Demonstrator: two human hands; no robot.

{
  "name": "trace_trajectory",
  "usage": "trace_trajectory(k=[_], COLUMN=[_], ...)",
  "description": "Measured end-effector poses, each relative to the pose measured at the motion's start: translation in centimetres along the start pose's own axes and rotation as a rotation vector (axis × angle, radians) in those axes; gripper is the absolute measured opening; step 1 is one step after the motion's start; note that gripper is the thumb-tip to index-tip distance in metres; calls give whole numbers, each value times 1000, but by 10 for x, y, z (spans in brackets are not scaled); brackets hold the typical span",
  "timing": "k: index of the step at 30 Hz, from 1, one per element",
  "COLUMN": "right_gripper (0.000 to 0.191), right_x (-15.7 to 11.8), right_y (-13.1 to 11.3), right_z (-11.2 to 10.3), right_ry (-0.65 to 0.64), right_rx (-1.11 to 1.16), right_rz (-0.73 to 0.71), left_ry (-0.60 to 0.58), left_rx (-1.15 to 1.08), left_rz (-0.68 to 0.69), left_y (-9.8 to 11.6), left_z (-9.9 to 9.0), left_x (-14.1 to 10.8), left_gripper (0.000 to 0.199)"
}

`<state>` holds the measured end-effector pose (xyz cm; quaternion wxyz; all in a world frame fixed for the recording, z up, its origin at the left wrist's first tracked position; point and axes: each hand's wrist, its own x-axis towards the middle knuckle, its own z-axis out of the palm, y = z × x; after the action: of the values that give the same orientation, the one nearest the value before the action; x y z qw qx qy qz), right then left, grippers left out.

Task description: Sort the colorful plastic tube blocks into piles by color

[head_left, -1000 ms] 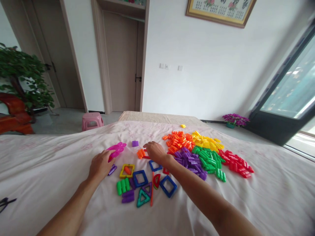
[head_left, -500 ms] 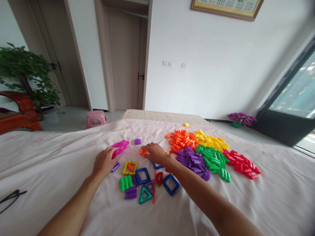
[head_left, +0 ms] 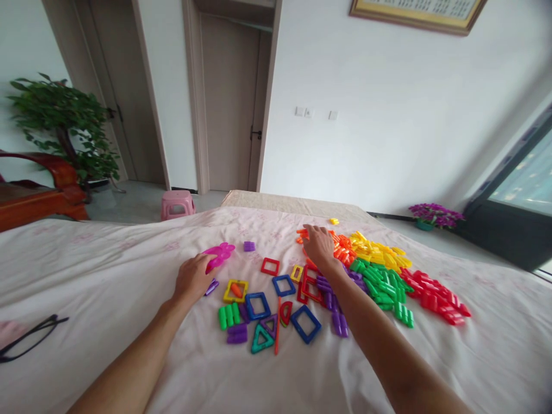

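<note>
My left hand (head_left: 195, 278) grips a pink piece (head_left: 221, 254) at the left of the cloth. Over the left part of the orange pile (head_left: 342, 248) rests my right hand (head_left: 319, 246), its fingers on the pieces; what they hold is hidden. A yellow pile (head_left: 375, 251), a green pile (head_left: 385, 284), a purple pile (head_left: 340, 321) and a red pile (head_left: 437, 296) lie beside it. Between my arms are a red frame (head_left: 263, 265), blue frames (head_left: 318, 332), a teal triangle (head_left: 253, 343), and a yellow frame (head_left: 226, 297) with an orange piece (head_left: 236, 290) inside.
Eyeglasses (head_left: 32, 336) lie on the cloth (head_left: 181, 368) at the left. A single purple block (head_left: 249, 246) and a yellow block (head_left: 334, 221) sit apart. Beyond the cloth stand a pink stool (head_left: 177, 198) and potted flowers (head_left: 436, 215).
My right hand has moved right, from the middle of the cloth to the orange pile; the orange piece near it has left that spot. My left hand keeps the pink piece. The view has shifted slightly.
</note>
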<state>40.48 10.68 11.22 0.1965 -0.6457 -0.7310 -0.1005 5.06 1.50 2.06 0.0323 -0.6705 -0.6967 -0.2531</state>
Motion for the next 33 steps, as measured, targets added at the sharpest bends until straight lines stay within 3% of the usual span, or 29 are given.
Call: trace_trajectory(k=[2,4,9,12,15,19,23,26,33], right_gripper=[46,36,14,15,18,20,30,34,33], right_x=[-1,-11,-55,-75,-84,-87,-91,-94,-95], right_y=[4,-8,-81,-121,-142,-149,-151,-153,-155], right_z=[-2,0,13,19,17,3,-6,-2,7], right_ry=[24,-26,-229,-304,-289,-197,-286,-341,-322], right_rx=[17,105,368,347,250,182,43,34,94], right_rz=[39,-40,-486,-591,-621,-635,-623,-587,-559], left_ry=[3,5,-5,-7,1,23,20,10,-4], left_rx=[-4,-1,6,5,10,17,19,27,37], left_rz=[1,5,4,11,14,14,27,24,18], left_y=[0,1,0,-1,-3,-5,-4,-4,-4], left_z=[0,0,0,0,3,7,7,5,5], left_x=[0,0,0,0,1,1,1,1,2], left_gripper=[32,32,35,35,35,34,36,37,37])
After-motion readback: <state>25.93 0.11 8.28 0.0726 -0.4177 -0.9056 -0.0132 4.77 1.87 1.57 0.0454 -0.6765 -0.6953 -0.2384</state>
